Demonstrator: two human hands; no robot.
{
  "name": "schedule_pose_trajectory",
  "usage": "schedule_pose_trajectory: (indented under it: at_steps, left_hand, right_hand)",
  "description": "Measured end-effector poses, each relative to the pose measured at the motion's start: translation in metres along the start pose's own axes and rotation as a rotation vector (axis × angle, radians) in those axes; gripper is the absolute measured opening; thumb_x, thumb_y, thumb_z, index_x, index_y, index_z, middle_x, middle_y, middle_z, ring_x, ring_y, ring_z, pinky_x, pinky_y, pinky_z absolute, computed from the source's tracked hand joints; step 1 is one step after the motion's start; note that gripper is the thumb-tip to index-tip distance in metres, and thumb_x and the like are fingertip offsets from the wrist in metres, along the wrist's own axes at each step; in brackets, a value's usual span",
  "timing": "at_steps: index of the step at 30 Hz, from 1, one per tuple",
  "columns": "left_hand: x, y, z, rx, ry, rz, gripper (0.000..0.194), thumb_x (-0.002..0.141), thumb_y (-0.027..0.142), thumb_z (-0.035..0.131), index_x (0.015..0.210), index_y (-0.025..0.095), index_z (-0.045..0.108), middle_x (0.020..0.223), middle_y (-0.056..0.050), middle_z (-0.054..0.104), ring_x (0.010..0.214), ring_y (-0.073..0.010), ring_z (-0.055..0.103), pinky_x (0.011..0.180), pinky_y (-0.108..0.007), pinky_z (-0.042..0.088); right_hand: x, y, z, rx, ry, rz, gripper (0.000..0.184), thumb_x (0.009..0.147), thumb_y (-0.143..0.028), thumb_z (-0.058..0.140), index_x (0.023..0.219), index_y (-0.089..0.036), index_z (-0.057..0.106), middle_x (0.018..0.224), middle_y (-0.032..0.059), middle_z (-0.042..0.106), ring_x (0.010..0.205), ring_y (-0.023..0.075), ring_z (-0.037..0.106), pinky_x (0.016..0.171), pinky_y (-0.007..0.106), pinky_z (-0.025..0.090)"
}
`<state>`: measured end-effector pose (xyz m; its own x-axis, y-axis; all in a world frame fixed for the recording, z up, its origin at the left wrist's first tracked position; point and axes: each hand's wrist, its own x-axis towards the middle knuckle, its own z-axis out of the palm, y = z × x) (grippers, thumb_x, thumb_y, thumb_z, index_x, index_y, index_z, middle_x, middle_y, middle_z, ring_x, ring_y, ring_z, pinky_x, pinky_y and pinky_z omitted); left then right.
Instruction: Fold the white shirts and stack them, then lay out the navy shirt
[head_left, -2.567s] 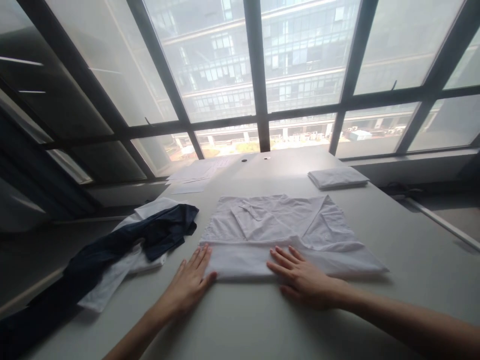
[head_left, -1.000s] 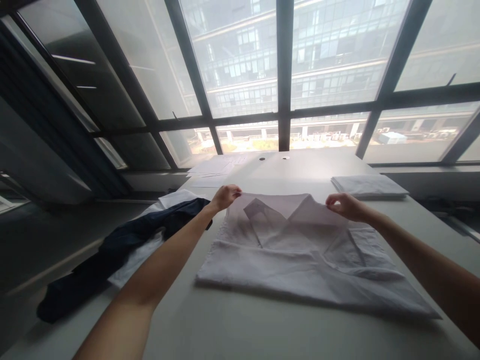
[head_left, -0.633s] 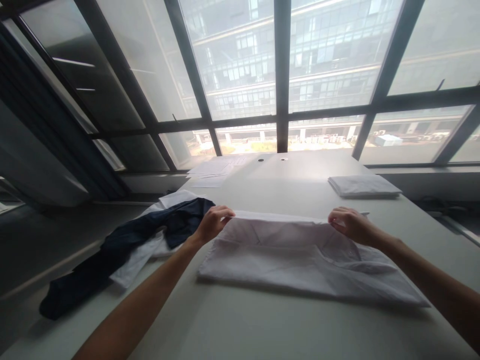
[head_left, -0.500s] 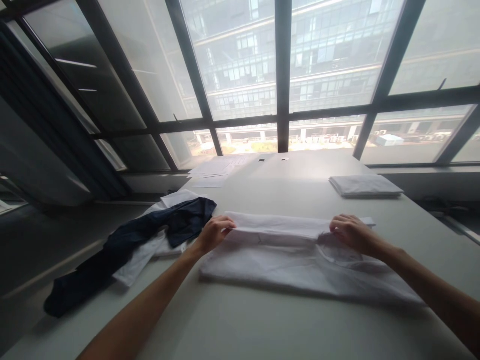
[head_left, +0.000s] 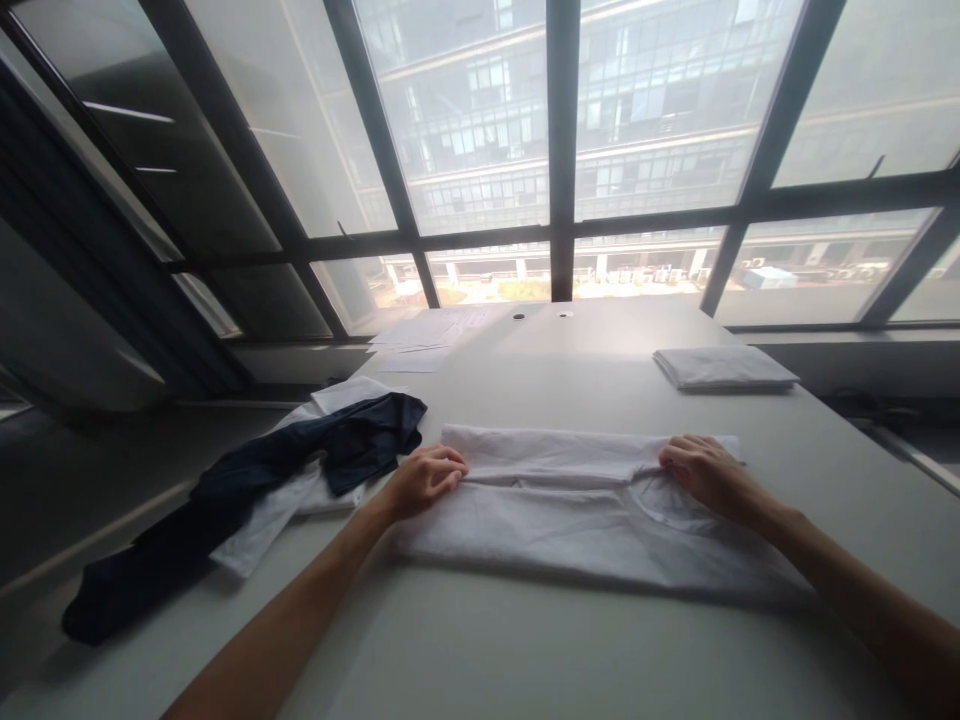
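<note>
A white garment (head_left: 540,525) lies on the table before me, its far part folded over into a long flat band. It looks like a shirt, with a curved, collar-like edge near the right end. My left hand (head_left: 426,482) pinches the band's edge at its left end, fingers closed on the cloth. At the right end my right hand (head_left: 701,470) is closed on the same edge, fingertips bent down on the fabric. The near edge of the cloth lies loose and slightly wrinkled on the tabletop.
A dark navy garment (head_left: 277,465) and white clothes (head_left: 274,520) are heaped along the left side. A folded white cloth stack (head_left: 724,368) sits at the far right of the white table (head_left: 547,385). Paper sheets (head_left: 424,335) lie at the back left, below large windows.
Both hands have lowered the raised fold, and the band now lies flatter on the garment. My view has shifted slightly. The other clothes have not moved on the table.
</note>
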<state>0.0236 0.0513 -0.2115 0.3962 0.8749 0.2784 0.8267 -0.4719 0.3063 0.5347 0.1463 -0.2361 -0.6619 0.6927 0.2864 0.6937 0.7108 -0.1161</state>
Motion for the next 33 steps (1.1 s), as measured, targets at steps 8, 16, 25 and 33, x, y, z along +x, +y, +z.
schedule_pose_trajectory:
  at_steps: [8,16,25,33]
  left_hand:
    - [0.057,0.051,0.022,0.150,0.072,-0.065,0.045,0.107,0.037,0.036,0.140,0.016,0.059,0.138,-0.012,0.064,0.130,-0.0252,0.058,0.112,-0.042,0.042]
    - [0.098,0.083,0.099,0.238,-0.199,-0.130,0.069,0.106,0.060,0.022,0.160,0.019,0.033,0.167,-0.013,0.024,0.154,-0.0373,0.019,0.122,-0.061,0.018]
    - [0.082,0.023,0.071,0.193,-0.314,-0.211,0.067,0.107,0.059,0.019,0.164,0.025,0.022,0.170,-0.010,0.014,0.157,-0.0329,0.010,0.123,-0.057,0.012]
    - [0.051,-0.030,0.032,0.278,-0.334,-0.443,0.063,0.108,0.049,0.021,0.163,0.020,0.024,0.169,-0.012,0.016,0.156,-0.0348,0.009,0.120,-0.064,0.013]
  right_hand:
    - [0.025,-0.022,-0.002,0.045,0.142,0.220,0.026,0.095,-0.016,0.044,0.102,-0.018,0.070,0.099,0.0105,0.073,0.091,0.0243,0.068,0.083,0.035,0.050]
    - [0.071,-0.071,0.039,0.119,-0.003,0.126,0.054,0.102,-0.040,0.041,0.152,-0.020,0.047,0.160,0.0151,0.041,0.149,0.0321,0.035,0.117,0.051,0.034]
    - [0.057,-0.068,0.069,0.093,-0.191,0.103,0.063,0.105,-0.055,0.028,0.160,-0.025,0.035,0.167,0.0115,0.025,0.155,0.0331,0.018,0.123,0.056,0.019]
    - [0.058,-0.071,0.064,0.088,-0.207,0.089,0.064,0.105,-0.053,0.028,0.160,-0.022,0.035,0.166,0.0148,0.026,0.154,0.0344,0.019,0.123,0.057,0.017]
